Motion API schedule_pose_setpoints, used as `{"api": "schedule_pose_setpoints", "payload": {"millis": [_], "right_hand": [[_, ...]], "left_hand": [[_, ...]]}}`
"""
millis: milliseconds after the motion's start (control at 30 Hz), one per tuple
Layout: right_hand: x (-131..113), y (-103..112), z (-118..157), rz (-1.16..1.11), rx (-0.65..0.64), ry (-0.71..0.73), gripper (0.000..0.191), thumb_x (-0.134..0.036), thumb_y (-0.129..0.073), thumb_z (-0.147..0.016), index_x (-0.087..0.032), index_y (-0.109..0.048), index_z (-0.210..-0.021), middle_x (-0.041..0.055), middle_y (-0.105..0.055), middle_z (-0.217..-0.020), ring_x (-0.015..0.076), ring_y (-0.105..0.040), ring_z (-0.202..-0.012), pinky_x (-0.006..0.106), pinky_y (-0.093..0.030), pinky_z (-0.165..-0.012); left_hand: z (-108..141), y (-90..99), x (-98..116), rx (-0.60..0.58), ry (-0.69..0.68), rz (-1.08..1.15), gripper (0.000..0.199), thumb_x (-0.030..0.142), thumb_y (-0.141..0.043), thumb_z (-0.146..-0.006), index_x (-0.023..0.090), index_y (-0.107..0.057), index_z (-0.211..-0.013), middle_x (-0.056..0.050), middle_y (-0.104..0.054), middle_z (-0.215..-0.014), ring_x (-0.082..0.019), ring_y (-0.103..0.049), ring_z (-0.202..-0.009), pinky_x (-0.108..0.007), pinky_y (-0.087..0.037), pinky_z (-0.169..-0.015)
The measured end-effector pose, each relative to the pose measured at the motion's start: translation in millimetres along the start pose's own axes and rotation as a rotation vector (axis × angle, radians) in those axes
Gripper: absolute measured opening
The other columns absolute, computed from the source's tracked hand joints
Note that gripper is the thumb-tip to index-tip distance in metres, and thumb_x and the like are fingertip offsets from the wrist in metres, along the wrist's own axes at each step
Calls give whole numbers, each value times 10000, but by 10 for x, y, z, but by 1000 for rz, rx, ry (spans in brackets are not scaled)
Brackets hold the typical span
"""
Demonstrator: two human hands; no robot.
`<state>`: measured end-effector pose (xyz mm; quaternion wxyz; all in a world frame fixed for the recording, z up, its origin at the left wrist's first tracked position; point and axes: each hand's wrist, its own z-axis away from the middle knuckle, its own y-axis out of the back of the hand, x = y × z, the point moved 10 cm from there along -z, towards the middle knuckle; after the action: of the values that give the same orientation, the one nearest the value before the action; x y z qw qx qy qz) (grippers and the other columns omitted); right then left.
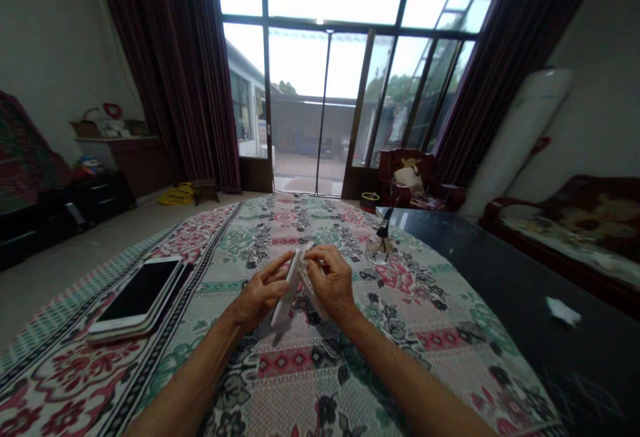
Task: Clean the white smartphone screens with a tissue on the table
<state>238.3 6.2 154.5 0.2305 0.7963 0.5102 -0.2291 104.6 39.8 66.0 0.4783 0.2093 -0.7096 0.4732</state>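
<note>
Over the middle of the table, my left hand [263,292] grips a thin white phone [286,298], which is tilted up on its edge with its narrow side toward me. My right hand [333,281] is closed on a crumpled white tissue [306,270] and presses it against the phone's upper right side. The phone's faces are mostly turned from view. To the left lies a stack of white phones or tablets [137,295], the top one with a dark screen. A small clear glass bottle [379,248] with a black top stands beyond my right hand.
A flowered cloth [350,357] covers much of the table. Its bare dark glossy top [505,290] shows at the right, with a crumpled white scrap [563,311] on it. Wooden seats [407,177] stand beyond, near glass sliding doors [320,117].
</note>
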Motion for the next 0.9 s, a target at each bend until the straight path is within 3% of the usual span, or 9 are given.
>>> {"api": "schedule_pose_setpoints", "payload": {"millis": [333,700,900], "right_hand": [[-70,-275,210,-24,-130,64,127,-104,-599,-807,-199,-682,-797,43,-646,-834,159,-614,-795,277,-492,-710],[-66,42,-31,10,19,29,102,-150,-588,-826,-212,-668,-814,39,-636,-866,167,-609,-839,285,-494,-727],[-81,-66,49,-19,-28,57,117,-124,-594,-817,-206,-677,-811,40,-635,-843,163,-611,-812,282,-496,-703]], "left_hand": [[-4,111,109,35,-47,28,734,238,-803,-674,230,-533,-1356,-73,-714,-1145,-148,-692,-703,-224,-541,-670],[-5,-7,1,3,0,1,802,244,-826,-643,199,-514,-1381,-121,-695,-1162,-190,-685,-777,-248,-517,-671],[-4,22,-5,4,-6,34,734,241,-816,-665,233,-546,-1348,-83,-697,-1168,-168,-690,-755,-256,-534,-695]]}}
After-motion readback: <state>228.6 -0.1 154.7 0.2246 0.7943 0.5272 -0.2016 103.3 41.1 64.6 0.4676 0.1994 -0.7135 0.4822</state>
